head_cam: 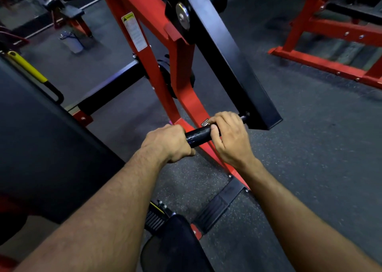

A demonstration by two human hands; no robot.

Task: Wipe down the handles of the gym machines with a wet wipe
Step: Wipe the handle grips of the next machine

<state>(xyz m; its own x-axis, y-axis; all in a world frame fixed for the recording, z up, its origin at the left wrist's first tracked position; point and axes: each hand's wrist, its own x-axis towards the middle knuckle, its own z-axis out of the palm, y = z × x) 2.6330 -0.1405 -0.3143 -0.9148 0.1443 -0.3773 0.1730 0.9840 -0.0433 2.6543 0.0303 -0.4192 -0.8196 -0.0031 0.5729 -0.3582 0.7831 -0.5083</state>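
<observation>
Left hand (167, 142), centre of frame, clenched round near end of short black cylindrical handle (199, 135) w/ wet-looking gloss and droplets; knuckles up, fingers curled under. Right hand (228, 136), just right of centre, wrapped over far part of same handle, thumb on near side, fingers curled over top. Small pale scrap (205, 122) poking out at right fingertips, likely the wet wipe, too small to be sure. Handle bare and shiny between the two hands, running diagonally up-right into lower end of long flat matte-black steel lever arm (227, 61).

Lever arm slanting from top centre down to centre right, pivoting on round chrome bolt cap (183, 15). Behind it, glossy red painted steel frame (159, 50), angular tubing, w/ white and yellow warning sticker (134, 31) upper centre-left. Black round crossbar (111, 84) running left from frame, mid-left.

Left edge: large smooth black padded surface (41, 143), yellow-sleeved black loop handle (31, 71) above it. Bottom centre: dark rounded pad (175, 245), ribbed black footplate (217, 207) just right of it. Floor (310, 147): dark speckled rubber matting. Upper right: second red-framed machine (322, 50). Upper left: red-legged bench w/ black pads (68, 15), blurry bluish container (71, 41) on floor near it.
</observation>
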